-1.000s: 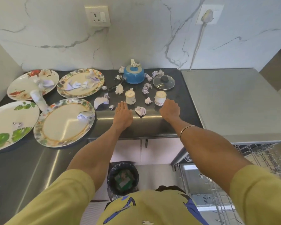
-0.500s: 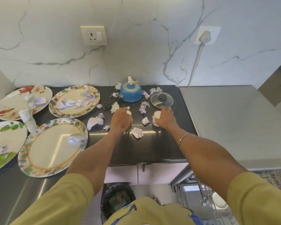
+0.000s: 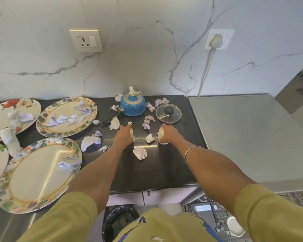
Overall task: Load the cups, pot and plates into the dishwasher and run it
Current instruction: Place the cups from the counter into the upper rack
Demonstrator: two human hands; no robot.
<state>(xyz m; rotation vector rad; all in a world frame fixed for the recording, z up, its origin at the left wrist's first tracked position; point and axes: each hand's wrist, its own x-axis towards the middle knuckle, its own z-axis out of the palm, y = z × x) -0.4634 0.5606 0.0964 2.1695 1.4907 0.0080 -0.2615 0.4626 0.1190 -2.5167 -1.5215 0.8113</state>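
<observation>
Both hands, open above the counter [image 3: 164,168] 1 second ago, now grasp 2 cups: the left hand [image 3: 123,137] wraps one cup [image 3: 131,132], the right hand [image 3: 168,135] another [image 3: 161,132], ready for the dishwasher rack [image 3: 220,219] at lower right.

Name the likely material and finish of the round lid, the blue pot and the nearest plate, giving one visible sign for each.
Round lid: clear glass with a metal rim and a dark, probably plastic, knob; the counter shows through it.
Blue pot: probably enamelled or painted metal; smooth, glossy, even colour.
Nearest plate: glazed ceramic or melamine, it cannot be told which; shiny streaks of reflected light, printed floral border.
</observation>
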